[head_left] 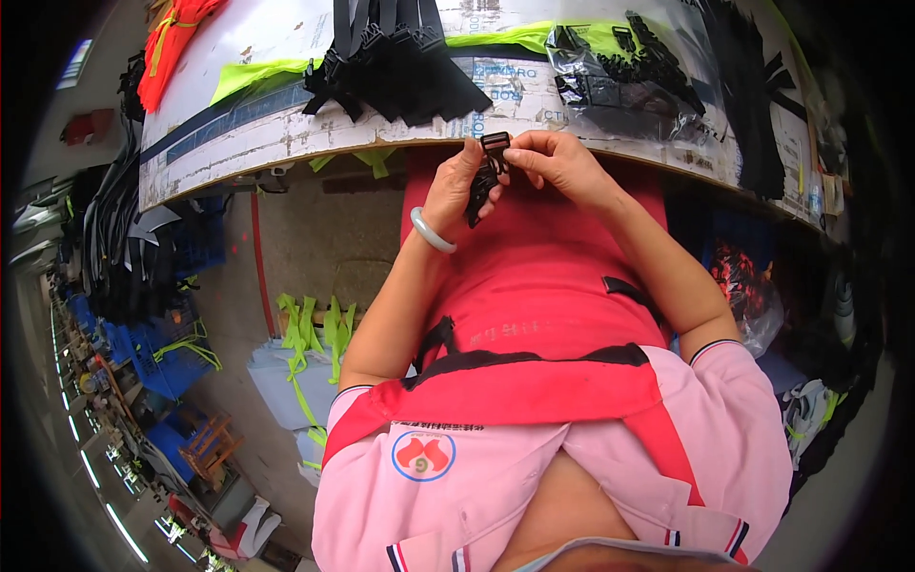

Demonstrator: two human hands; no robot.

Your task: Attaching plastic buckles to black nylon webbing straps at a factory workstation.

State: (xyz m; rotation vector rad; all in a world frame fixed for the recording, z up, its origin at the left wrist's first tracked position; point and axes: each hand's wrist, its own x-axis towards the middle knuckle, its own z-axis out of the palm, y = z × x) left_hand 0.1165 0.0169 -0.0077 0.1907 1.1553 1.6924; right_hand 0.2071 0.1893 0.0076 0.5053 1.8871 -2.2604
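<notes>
Just in front of the table's near edge, my left hand (452,188) is closed around a black plastic buckle (495,142) and the dark pieces hanging below it. Thumb and fingers of my right hand (564,169) pinch at the buckle's right side; what exactly lies between those fingertips is hidden. A bundle of black webbing straps (408,81) lies on the table beyond my left hand. Farther right, a clear plastic bag (596,92) holds many black buckles.
The table (257,143) has a worn white top with a curved-looking front edge. Bright yellow-green fabric (253,76) and an orange-red cloth bundle (172,52) lie on it. Dark straps (114,229) hang at left above a blue crate (167,357). Grey-blue cloth (281,386) sits low at left.
</notes>
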